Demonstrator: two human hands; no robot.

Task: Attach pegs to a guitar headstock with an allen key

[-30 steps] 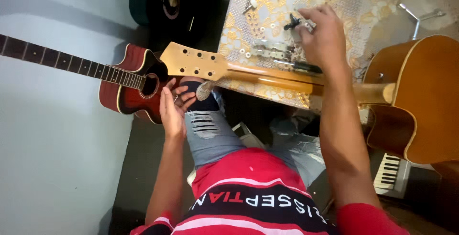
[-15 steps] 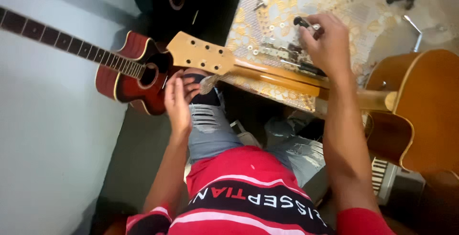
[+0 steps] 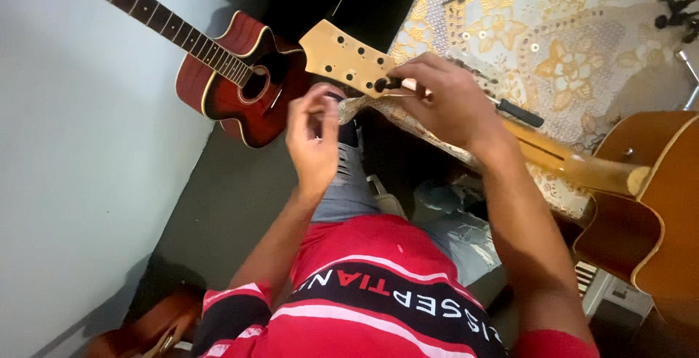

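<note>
Where the bare wooden headstock (image 3: 348, 58) of the unstrung guitar juts off the left edge of the tabletop (image 3: 582, 74), the right hand (image 3: 444, 99) is closed on a small black tuning peg (image 3: 386, 83), pinched between thumb and fingers and held against the headstock's near edge. Several empty peg holes show on the headstock face. The left hand (image 3: 314, 136) hovers just near and left of it, fingers curled toward the thumb; whether it holds anything cannot be told. The guitar's neck (image 3: 568, 161) runs right across the patterned cloth to its orange body (image 3: 655, 205) at the right edge. A black-handled screwdriver (image 3: 510, 109) lies beside the right hand. More black pegs (image 3: 673, 5) lie at the far right corner. A red acoustic guitar (image 3: 233, 81) leans at the left wall.
</note>
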